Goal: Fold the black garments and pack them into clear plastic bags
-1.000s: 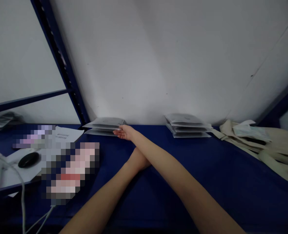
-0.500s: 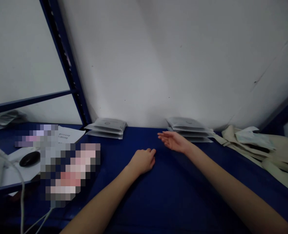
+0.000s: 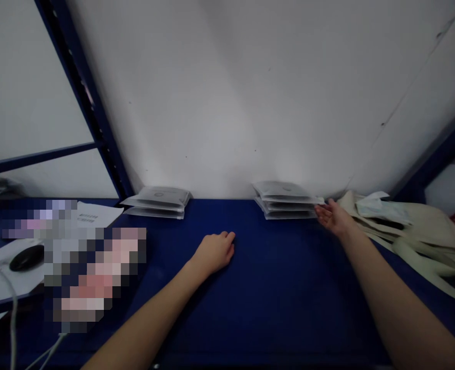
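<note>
My left hand [image 3: 214, 252] rests on the blue table [image 3: 258, 288] with its fingers curled in, and nothing shows in them. At the right end of a stack of frosted zip bags [image 3: 287, 198], my right hand [image 3: 334, 220] is open, palm turned toward the stack. Its fingertips are at the bags' edge; whether they touch I cannot tell. A second stack of frosted zip bags [image 3: 158, 201] lies against the wall, beyond my left hand and to its left.
On the right lies a beige cloth bag [image 3: 428, 221] with a pale plastic packet [image 3: 383, 208] on it. A black mouse [image 3: 27, 258], papers [image 3: 92, 216], white cables [image 3: 14, 308] and blurred-out items are at left. A blue post [image 3: 84, 97] stands by the white wall [image 3: 227, 92].
My right hand has moved right, from in front of the right stack to its right end. That stack looks more squared up. My left hand stays put on the table while the view has shifted slightly.
</note>
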`<act>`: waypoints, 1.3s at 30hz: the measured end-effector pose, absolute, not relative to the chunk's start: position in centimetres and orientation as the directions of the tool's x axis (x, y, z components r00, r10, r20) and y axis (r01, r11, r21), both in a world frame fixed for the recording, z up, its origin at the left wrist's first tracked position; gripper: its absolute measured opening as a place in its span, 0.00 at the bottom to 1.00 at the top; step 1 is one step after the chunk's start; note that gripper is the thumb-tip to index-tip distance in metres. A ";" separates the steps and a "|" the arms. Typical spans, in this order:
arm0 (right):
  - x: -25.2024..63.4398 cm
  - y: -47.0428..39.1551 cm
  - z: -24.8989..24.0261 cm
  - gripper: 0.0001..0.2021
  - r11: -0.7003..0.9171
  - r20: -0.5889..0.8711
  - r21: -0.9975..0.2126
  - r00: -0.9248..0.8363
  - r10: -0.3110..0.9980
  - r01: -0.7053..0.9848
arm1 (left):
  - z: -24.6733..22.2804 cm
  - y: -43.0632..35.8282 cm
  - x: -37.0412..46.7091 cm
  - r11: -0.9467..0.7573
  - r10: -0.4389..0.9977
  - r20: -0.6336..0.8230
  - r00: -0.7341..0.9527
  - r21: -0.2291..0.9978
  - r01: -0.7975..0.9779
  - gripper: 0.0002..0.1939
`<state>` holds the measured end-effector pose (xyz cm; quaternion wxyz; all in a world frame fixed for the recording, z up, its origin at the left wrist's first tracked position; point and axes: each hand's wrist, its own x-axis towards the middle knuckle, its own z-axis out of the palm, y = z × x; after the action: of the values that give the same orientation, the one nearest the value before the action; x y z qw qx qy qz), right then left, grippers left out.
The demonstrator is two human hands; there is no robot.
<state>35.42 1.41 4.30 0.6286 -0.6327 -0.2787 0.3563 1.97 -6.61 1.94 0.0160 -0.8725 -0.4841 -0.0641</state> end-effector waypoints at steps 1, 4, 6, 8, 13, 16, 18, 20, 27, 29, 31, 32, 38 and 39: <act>35.1 1.6 4.2 0.15 -0.047 -0.112 -0.992 0.613 0.782 -0.121 | 1.9 -6.6 2.0 -0.528 0.844 0.125 0.521 0.034 0.848 0.14; 34.3 2.0 4.1 0.12 -0.031 -0.128 -0.987 0.652 0.747 -0.159 | 1.8 -6.6 2.1 -0.523 0.848 0.121 0.515 0.036 0.852 0.14; 34.0 2.1 4.1 0.11 -0.047 -0.145 -0.985 0.646 0.749 -0.167 | 1.8 -6.6 2.1 -0.521 0.849 0.120 0.514 0.038 0.852 0.15; 33.8 1.8 4.3 0.11 -0.083 -0.171 -0.982 0.609 0.775 -0.170 | 1.7 -6.6 2.1 -0.523 0.848 0.120 0.516 0.042 0.851 0.15; 31.7 1.0 4.8 0.09 -0.120 -0.180 -0.980 0.450 0.875 -0.160 | 1.7 -6.6 2.1 -0.523 0.850 0.113 0.514 0.067 0.850 0.16; 29.2 0.8 4.6 0.10 -0.113 -0.164 -0.980 0.346 0.924 -0.162 | 1.7 -6.7 2.2 -0.504 0.862 0.104 0.496 0.082 0.860 0.16; 27.4 0.8 4.3 0.10 -0.125 -0.167 -0.977 0.262 0.950 -0.172 | 1.7 -6.9 2.3 -0.487 0.872 0.102 0.479 0.095 0.868 0.16; 25.9 0.6 3.8 0.10 -0.150 -0.182 -0.972 0.173 0.968 -0.182 | 1.7 -7.0 2.4 -0.464 0.885 0.117 0.451 0.132 0.876 0.15; 23.8 0.3 2.2 0.10 -0.237 -0.253 -0.960 0.100 0.962 -0.149 | 1.5 -6.3 3.0 -0.188 0.981 0.076 0.179 0.605 0.774 0.13; 23.8 0.4 2.0 0.09 -0.243 -0.259 -0.961 0.114 0.959 -0.134 | 1.5 -5.9 3.9 -0.113 0.984 -0.009 0.180 0.748 0.655 0.12; 23.7 0.4 2.0 0.08 -0.239 -0.254 -0.963 0.124 0.959 -0.122 | 1.8 -5.6 5.5 0.003 0.968 -0.133 0.212 0.854 0.520 0.11; 23.7 0.4 2.0 0.07 -0.236 -0.250 -0.965 0.127 0.960 -0.118 | 2.0 -5.4 6.5 0.075 0.951 -0.197 0.239 0.894 0.442 0.10; 23.6 0.4 1.9 0.12 -0.196 -0.208 -0.977 0.149 0.967 -0.087 | 3.0 -3.2 14.0 0.353 0.910 -0.336 0.245 0.935 -0.028 0.15; 23.7 0.4 1.9 0.12 -0.187 -0.198 -0.979 0.160 0.967 -0.080 | 2.9 -2.7 15.0 0.353 0.919 -0.336 0.206 0.934 -0.051 0.17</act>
<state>23.66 0.43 1.86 0.5050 -0.5701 -0.3889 0.5183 15.03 -2.67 2.89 -0.6478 -0.4284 -0.5067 -0.3744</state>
